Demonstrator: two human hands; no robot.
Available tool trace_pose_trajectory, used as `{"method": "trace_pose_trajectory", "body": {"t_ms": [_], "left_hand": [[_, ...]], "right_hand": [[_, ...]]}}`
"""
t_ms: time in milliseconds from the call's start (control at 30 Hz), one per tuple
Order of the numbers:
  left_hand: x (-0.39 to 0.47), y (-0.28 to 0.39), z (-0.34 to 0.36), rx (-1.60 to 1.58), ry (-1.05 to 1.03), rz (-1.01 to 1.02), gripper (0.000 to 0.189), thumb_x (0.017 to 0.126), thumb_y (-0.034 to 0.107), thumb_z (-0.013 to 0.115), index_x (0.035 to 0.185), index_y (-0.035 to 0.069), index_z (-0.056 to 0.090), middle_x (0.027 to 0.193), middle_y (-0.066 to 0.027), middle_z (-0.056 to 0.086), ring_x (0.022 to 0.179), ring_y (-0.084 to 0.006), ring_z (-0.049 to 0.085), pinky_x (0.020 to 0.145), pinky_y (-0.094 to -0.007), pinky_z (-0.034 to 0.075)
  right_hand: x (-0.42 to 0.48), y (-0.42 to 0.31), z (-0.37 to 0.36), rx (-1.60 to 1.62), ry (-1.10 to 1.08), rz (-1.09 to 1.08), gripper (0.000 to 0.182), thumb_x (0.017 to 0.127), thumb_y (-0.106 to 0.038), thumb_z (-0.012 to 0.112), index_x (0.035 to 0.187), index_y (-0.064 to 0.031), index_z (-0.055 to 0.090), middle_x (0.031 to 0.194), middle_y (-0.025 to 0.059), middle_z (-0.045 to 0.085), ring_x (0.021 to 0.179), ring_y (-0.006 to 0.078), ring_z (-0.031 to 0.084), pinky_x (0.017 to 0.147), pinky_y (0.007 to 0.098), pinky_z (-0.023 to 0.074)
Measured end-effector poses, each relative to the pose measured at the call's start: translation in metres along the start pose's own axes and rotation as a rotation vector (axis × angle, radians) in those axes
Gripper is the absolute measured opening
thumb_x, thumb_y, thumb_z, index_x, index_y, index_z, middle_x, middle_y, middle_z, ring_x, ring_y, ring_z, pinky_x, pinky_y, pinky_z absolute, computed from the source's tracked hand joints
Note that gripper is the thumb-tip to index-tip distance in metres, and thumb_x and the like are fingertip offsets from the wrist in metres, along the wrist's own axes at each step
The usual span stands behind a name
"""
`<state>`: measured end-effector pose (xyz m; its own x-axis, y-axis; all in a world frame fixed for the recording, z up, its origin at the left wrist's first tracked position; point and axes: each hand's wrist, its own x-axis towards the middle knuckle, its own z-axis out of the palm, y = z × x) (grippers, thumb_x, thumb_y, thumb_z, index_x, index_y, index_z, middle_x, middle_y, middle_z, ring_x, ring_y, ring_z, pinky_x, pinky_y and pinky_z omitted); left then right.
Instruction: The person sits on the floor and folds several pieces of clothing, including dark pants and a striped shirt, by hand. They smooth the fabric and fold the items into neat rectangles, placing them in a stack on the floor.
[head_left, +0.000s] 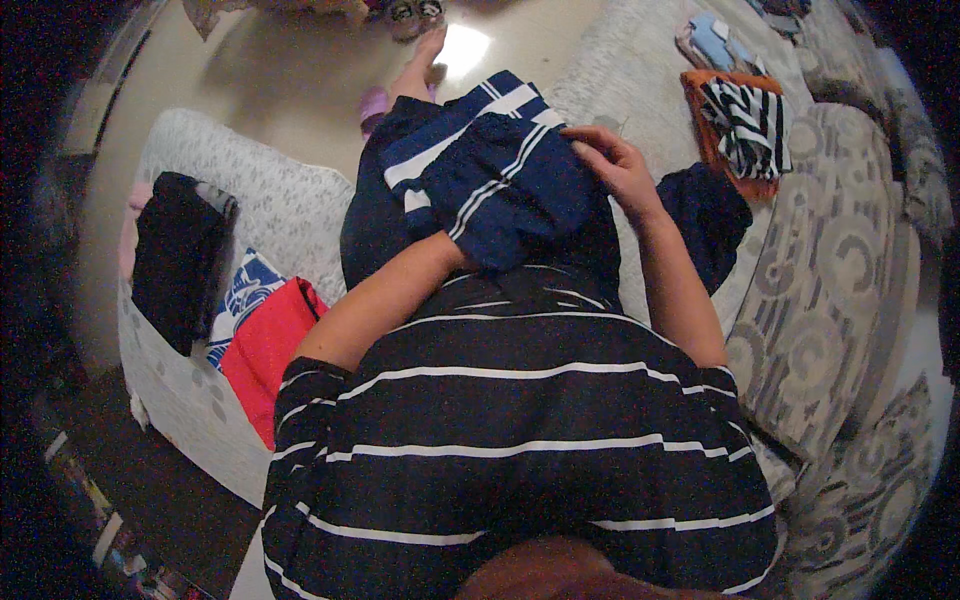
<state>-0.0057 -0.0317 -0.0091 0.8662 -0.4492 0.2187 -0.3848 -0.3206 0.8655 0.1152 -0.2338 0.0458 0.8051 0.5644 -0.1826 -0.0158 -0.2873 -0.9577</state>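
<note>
A navy garment with white stripes lies gathered across my lap, over my dark trousers. At its right edge, the thumb and fingers of my right hand pinch the cloth near a white stripe. My left forearm reaches in from the lower left, and the left hand is hidden under the garment's near side. Part of the garment is bunched, so its full shape cannot be made out. Another dark navy cloth lies beside my right forearm.
On the left of the pale patterned sofa cover lie a folded black garment, a blue-and-white printed cloth and a red cloth. To the right are a black-and-white striped cloth on an orange one, and a patterned cushion.
</note>
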Motion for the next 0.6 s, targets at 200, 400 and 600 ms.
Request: {"method": "trace_pose_trajectory", "body": {"t_ms": [200,400,600], "left_hand": [[-0.009,-0.003,-0.011,0.111,-0.029,0.123,0.025,0.074,0.010,0.067,0.098,0.018,0.073,0.110,-0.0124,0.066,0.101,-0.0303,0.062,0.090,-0.0364,0.049],[-0.004,0.007,-0.016,0.117,-0.072,0.056,0.016,0.076,0.011,0.066,0.090,0.016,0.074,0.097,-0.0094,0.069,0.086,-0.0271,0.065,0.075,-0.0367,0.052],[-0.036,-0.007,-0.008,0.016,0.044,-0.054,0.032,0.082,0.010,0.062,0.114,0.006,0.065,0.115,-0.0103,0.065,0.102,-0.0251,0.061,0.092,-0.0347,0.046]], "right_hand": [[0.002,-0.020,0.008,-0.160,-0.015,0.271,0.032,0.092,-0.035,0.061,0.111,-0.0091,0.065,0.099,0.0012,0.062,0.095,0.0107,0.054,0.085,0.0256,0.0413],[-0.015,-0.013,-0.001,-0.024,-0.025,0.380,0.025,0.089,-0.036,0.065,0.091,-0.0114,0.065,0.078,-0.0069,0.054,0.074,0.0047,0.048,0.067,0.0206,0.0348],[-0.028,0.031,0.002,0.068,0.061,0.312,0.017,0.091,-0.027,0.063,0.088,-0.0103,0.064,0.079,-0.0079,0.053,0.074,0.0036,0.047,0.067,0.0188,0.0349]]}}
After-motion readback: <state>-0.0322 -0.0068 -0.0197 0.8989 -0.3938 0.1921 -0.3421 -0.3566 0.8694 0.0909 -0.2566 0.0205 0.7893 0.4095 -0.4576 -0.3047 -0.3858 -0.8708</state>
